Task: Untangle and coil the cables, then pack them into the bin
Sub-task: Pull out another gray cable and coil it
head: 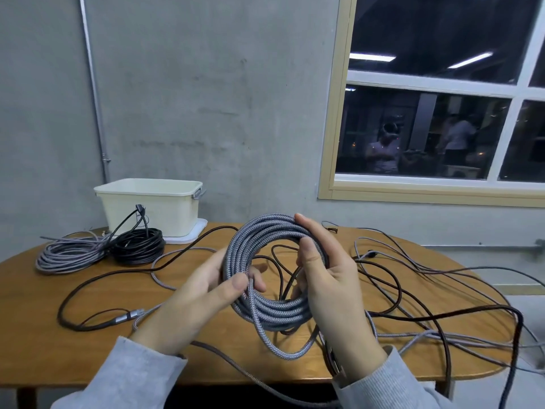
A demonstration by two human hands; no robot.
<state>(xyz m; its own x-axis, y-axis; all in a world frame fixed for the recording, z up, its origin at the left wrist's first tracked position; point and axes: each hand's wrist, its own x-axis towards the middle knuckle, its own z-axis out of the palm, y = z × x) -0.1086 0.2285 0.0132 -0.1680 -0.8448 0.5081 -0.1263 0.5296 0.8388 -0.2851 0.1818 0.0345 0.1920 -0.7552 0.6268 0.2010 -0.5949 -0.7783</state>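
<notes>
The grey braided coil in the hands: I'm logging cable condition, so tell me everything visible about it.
The grey braided coil is woven-sheathed cable wound into several round loops, held upright above the wooden table. The left hand pinches its left side; the right hand grips its right side. A loose tail trails from its bottom. Its connectors cannot be seen.
</notes>
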